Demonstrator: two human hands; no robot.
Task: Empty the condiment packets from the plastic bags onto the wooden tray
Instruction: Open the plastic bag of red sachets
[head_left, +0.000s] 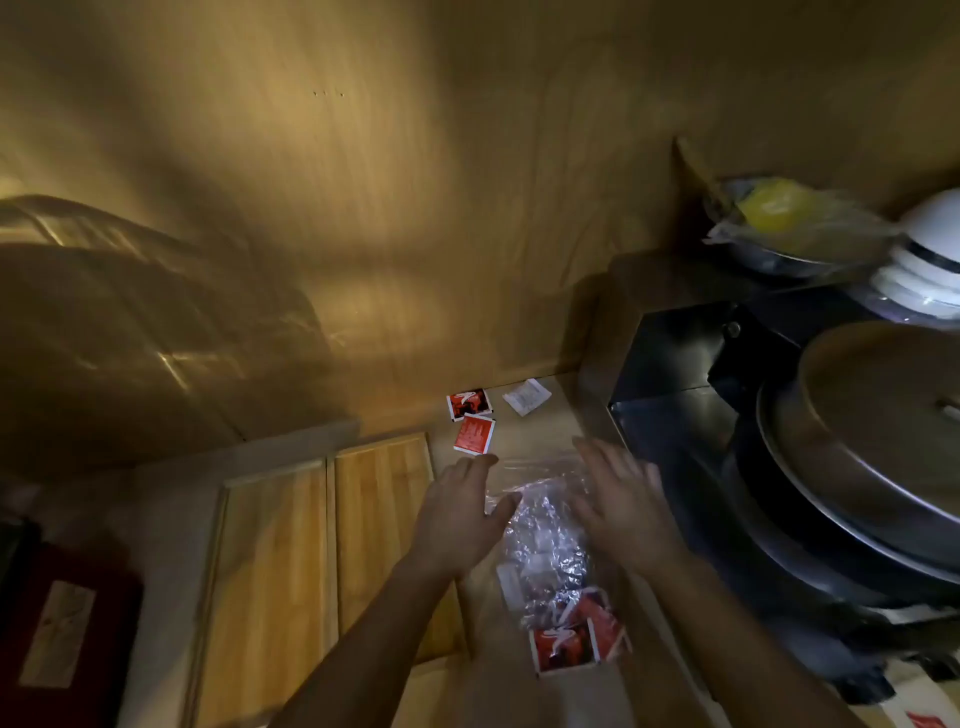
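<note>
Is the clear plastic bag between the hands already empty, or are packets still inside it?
Not empty. The plastic bag still holds red packets at its near end.

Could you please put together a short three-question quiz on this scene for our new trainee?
1. True or false: the left hand and the right hand are both open, either side of the clear plastic bag.
2. How many condiment packets lie loose beyond the hands, near the back wall? A) one B) three C) six
3. Fill in: the wooden tray lies to the ____ of the bag.

Key
1. True; neither hand visibly grips the bag.
2. B: two red packets and one white packet.
3. Left; more red packets sit at the bag's near end.
</note>
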